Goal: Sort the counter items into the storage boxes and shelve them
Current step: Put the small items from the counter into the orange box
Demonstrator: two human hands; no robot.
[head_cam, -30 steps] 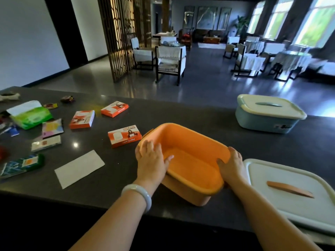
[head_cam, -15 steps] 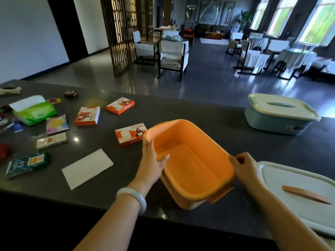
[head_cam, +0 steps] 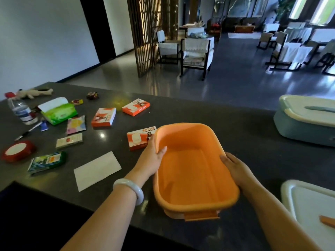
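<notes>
An empty orange storage box (head_cam: 192,178) stands on the dark counter (head_cam: 235,127), long side pointing away from me. My left hand (head_cam: 151,160) grips its left rim, thumb inside. My right hand (head_cam: 235,169) holds the right rim. Its white lid (head_cam: 308,211) with an orange handle lies at the right. A blue-grey box with its lid on (head_cam: 304,120) stands further back on the right. Three orange-and-white cartons (head_cam: 139,140) (head_cam: 103,117) (head_cam: 136,106) lie left of the orange box.
On the left lie a green tissue pack (head_cam: 58,110), a water bottle (head_cam: 21,111), a pen (head_cam: 27,132), a red wipes pack (head_cam: 17,151), a green packet (head_cam: 47,161), a white sheet (head_cam: 97,170), sachets and a small toy (head_cam: 34,92). Chairs and tables stand beyond the counter.
Both hands have turned the orange box so its long side points away from me and shifted it slightly toward the front edge. My view has swung left.
</notes>
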